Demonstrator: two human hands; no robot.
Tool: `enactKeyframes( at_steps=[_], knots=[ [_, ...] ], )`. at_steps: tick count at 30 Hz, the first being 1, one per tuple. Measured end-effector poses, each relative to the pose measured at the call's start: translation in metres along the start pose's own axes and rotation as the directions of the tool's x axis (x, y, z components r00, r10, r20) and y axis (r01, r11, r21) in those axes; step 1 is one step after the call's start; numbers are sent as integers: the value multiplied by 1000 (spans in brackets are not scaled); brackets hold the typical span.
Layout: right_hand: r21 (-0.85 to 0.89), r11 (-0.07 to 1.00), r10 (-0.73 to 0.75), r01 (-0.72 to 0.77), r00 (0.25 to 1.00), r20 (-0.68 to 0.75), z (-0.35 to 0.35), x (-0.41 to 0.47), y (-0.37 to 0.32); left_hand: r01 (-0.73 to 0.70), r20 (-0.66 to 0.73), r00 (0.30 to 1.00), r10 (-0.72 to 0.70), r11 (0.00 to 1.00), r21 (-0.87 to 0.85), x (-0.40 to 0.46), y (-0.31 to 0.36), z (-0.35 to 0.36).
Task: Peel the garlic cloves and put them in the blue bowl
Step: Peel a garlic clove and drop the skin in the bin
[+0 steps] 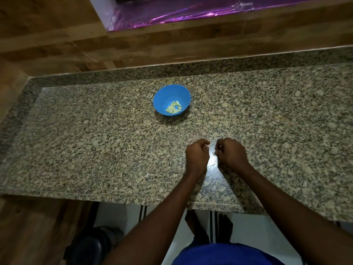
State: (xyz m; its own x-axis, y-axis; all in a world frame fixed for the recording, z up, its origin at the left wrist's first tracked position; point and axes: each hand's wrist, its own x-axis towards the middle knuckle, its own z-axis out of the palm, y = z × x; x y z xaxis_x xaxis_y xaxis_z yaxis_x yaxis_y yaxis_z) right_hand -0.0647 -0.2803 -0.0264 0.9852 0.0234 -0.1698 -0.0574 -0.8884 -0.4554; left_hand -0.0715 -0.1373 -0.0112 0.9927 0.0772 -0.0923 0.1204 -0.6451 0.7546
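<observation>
Several peeled garlic cloves (pixel 173 109) lie in the blue bowl (pixel 162 96) on the speckled bench (pixel 95 140). Nearer, the left hand (pixel 196 155) is curled; the right hand (pixel 232 153) pinches a small, light, probably slippery clove (pixel 214 153), best held by its ends.

You are viewing a dim scene lit from above. A bright glare patch sits on the worktop (pixel 211 161) between your hands. The bowl (pixel 172 100) casts a soft shadow towards you. Edges bow with wide-angle distortion; detail is soft and smeared.
</observation>
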Motion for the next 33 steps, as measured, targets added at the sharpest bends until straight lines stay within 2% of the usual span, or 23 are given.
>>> enactKeyframes(
  at_steps=[6,8,11,14,20,26,33],
  knots=[
    [-46,999,22,-19,998,52,5,3,-7,83,37,996,-85,996,43,-13,-9,5],
    [26,996,88,-89,995,40,4,2,-5,94,35,995,-96,995,45,-15,-13,5],
    [225,953,206,-203,978,7,-3,8,4,93,17,995,-94,994,62,-17,-17,3],
    [261,939,221,-226,974,47,-10,14,8,72,57,995,-79,991,112,-16,-17,3],
    [174,962,196,-212,975,103,-21,20,1,-54,113,993,26,966,253,-22,-19,7],
    [-10,985,175,-175,980,97,-21,29,-15,-116,132,988,82,956,269,-21,-23,4],
    [-158,957,271,-243,943,192,-22,46,-32,-128,112,988,102,958,257,-19,-24,3]
  ],
)
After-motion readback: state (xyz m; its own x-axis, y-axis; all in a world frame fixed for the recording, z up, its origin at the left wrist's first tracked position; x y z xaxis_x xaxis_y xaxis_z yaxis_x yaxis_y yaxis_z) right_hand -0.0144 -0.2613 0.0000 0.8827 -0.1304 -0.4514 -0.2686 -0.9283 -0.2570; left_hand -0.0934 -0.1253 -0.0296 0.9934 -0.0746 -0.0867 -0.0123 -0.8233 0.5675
